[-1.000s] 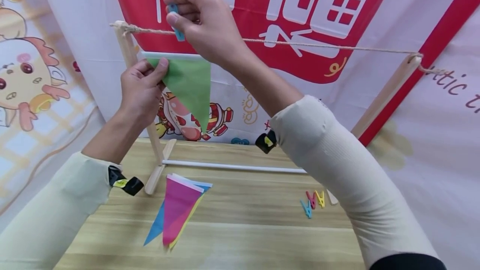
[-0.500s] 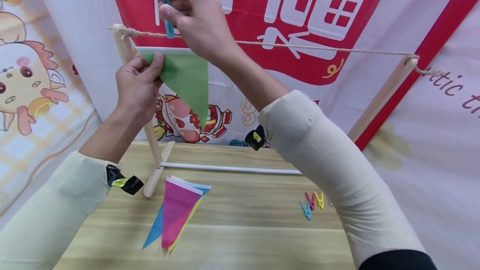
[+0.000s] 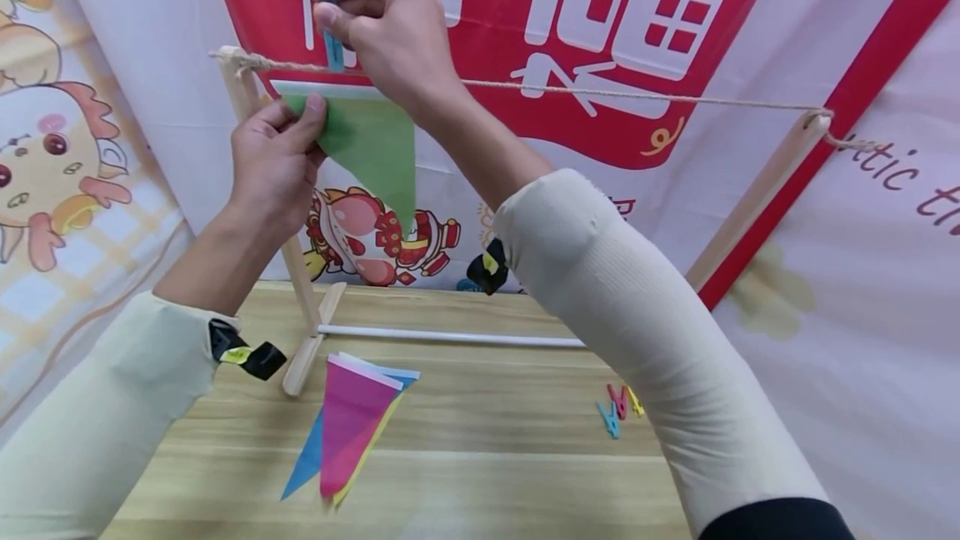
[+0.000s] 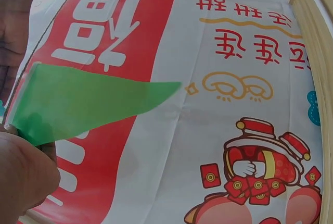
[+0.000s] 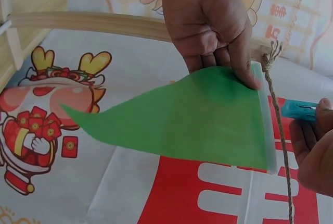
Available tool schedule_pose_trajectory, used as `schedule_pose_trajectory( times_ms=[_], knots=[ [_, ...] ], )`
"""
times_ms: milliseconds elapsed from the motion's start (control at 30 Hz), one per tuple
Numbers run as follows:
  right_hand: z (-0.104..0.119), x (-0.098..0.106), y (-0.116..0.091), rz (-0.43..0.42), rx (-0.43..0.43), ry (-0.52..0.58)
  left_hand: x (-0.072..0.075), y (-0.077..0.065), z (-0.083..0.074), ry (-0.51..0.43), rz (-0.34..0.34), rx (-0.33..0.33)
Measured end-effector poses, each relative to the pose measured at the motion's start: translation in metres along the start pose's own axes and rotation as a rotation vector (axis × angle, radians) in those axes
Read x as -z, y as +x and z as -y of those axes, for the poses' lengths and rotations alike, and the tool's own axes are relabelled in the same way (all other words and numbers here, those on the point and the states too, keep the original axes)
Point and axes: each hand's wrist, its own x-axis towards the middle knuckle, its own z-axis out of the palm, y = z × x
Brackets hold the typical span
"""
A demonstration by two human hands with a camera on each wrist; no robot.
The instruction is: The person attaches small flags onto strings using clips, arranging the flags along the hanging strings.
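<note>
My left hand (image 3: 273,161) pinches a green triangular pennant (image 3: 371,136) near the left end of its white top edge, thumb in front. The pennant hangs point down just below a twine line (image 3: 585,92). Above it, my right hand (image 3: 397,36) pinches a blue clothespin (image 3: 333,50) between thumb and fingers. In the right wrist view the blue clothespin (image 5: 299,110) lies close to the twine (image 5: 281,130), its tip pointing at the pennant's white edge; whether it touches the twine I cannot tell. The left wrist view shows the pennant (image 4: 88,99) held at its corner.
Wooden posts (image 3: 240,90) carry the twine at both ends, joined below by a white rod (image 3: 450,335). Overlapping pink (image 3: 352,423), blue and yellow pennants lie on the wooden table (image 3: 495,473). Blue, red and yellow clothespins (image 3: 617,402) lie at right. Printed cloth hangs behind.
My left hand has raised the green pennant closer to the twine. My right hand has shifted slightly left with the blue clothespin, which now stands more upright at the line.
</note>
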Motion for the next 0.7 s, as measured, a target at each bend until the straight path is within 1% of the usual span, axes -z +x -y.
schedule_pose_trajectory(
  times_ms=[133,267,300,500,700],
  knots=[
    [-0.003,-0.002,0.002,-0.024,-0.001,-0.006,-0.004,0.0,-0.003,0.016,0.007,0.026],
    [-0.005,-0.003,0.004,-0.035,-0.01,-0.015,-0.008,0.0,-0.007,0.036,-0.004,0.059],
    [-0.006,-0.003,0.004,-0.033,-0.009,-0.023,-0.008,0.0,-0.008,0.028,-0.011,0.07],
    [-0.007,-0.004,0.005,-0.023,0.001,-0.096,-0.009,0.001,-0.01,0.012,-0.024,0.08],
    [-0.006,-0.005,0.005,-0.01,-0.005,-0.12,-0.008,0.004,-0.011,-0.003,-0.045,0.092]
  ],
)
